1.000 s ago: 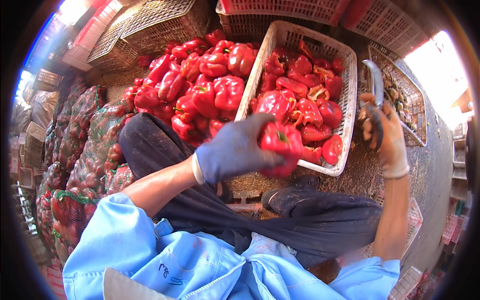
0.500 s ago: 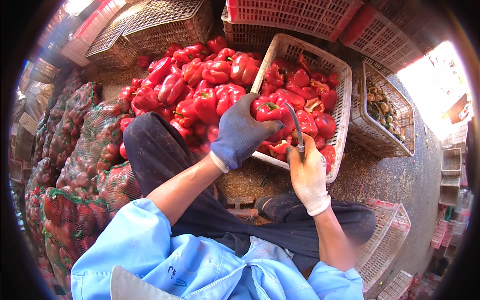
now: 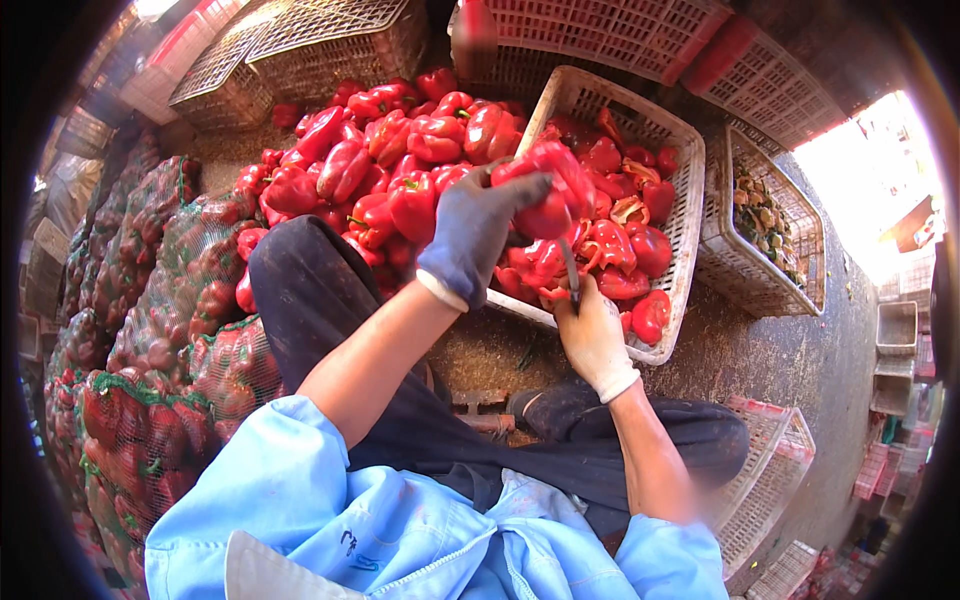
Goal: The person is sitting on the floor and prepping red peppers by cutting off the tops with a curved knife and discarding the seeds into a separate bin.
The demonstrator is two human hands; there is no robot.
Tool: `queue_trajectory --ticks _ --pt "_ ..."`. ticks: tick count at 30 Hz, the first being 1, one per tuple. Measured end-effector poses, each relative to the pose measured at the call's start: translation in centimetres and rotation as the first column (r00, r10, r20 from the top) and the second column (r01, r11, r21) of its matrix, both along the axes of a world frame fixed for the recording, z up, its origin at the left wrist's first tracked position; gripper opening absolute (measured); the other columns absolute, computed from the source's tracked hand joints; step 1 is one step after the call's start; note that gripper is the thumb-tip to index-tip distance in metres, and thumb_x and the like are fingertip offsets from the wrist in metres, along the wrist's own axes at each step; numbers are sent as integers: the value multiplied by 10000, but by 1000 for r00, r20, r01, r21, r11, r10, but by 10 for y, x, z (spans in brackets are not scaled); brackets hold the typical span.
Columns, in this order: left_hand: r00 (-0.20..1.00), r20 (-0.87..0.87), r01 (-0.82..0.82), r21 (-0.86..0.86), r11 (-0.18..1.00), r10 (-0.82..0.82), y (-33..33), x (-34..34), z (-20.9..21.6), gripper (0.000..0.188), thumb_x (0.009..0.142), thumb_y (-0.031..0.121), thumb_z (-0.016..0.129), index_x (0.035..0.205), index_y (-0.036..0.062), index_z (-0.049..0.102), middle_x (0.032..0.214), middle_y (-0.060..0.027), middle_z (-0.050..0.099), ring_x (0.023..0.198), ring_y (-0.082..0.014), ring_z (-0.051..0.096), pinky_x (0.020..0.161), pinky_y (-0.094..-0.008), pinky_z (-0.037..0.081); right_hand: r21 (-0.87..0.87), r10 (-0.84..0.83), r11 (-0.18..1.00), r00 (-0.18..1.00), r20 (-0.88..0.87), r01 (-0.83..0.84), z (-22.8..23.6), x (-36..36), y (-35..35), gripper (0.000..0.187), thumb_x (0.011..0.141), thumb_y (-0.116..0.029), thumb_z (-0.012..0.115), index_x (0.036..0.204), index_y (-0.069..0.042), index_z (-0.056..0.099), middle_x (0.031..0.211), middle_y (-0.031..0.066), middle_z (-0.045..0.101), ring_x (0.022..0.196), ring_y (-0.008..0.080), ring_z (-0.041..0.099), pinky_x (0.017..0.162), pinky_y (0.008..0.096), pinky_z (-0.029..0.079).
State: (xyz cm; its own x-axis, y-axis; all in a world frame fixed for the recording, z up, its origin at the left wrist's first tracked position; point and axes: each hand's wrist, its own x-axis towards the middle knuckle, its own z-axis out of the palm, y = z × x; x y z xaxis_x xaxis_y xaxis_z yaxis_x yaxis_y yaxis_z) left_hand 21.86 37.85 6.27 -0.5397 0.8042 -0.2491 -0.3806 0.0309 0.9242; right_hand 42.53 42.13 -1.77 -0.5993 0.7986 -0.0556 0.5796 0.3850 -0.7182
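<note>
Apparently cutting | left hand (image 3: 472, 235) clamped on red bell pepper (image 3: 564, 187), 1 o'clock, over crate (image 3: 682, 243) | right hand (image 3: 594, 335) clasping knife (image 3: 572, 272) near pepper's 5 o'clock | next move likely needs steady grip

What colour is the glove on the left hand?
The glove is blue-grey with a whitish cuff, best seen in the head view.
</note>
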Motion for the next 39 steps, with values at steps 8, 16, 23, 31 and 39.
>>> queue_trajectory --ticks 8,16,23,31,39 --pt "968 -239 53 -87 995 -72 3 -20 -25 591 858 290 900 1273 -78 698 1038 -119 800 941 -138 748 838 -287 601 -429 -232 900 914 -332 72 61 16 33 458 1037 -362 755 1341 -31 663 843 7 655 595 54 552 528 241 460" --pt "923 -106 364 -66 929 -369 -3 -2 -6 481 885 274 882 1234 -25 740 958 -52 791 845 -88 719 727 -266 566 -337 -4 937 965 -264 -88 104 -6 65 382 1002 -224 804 1297 -11 689 975 -31 693 836 25 622 739 212 520" --pt "819 198 490 247 836 -538 -12 3 -11 417 963 170 791 1320 -21 689 1097 -46 774 952 -98 723 860 -261 585 -702 -340 712 859 -383 -32 99 16 79 220 964 -73 763 1159 20 718 980 41 762 787 83 707 684 242 559" --pt "780 -545 432 112 895 -308 -22 23 -2 789 766 189 940 1459 25 600 1282 -115 749 1167 -174 704 1031 -340 575 -752 -657 551 743 -125 361 69 43 102 194 973 -191 797 1086 -50 725 790 11 730 524 111 626 437 274 478" --pt "929 -357 111 31 993 -93 -14 5 -4 803 753 37 839 1504 -15 559 1267 -100 722 1073 -133 699 895 -310 608 299 -51 954 959 279 -36 42 57 93 454 870 -371 873 1173 -50 769 1024 207 784 1041 422 743 948 472 555"
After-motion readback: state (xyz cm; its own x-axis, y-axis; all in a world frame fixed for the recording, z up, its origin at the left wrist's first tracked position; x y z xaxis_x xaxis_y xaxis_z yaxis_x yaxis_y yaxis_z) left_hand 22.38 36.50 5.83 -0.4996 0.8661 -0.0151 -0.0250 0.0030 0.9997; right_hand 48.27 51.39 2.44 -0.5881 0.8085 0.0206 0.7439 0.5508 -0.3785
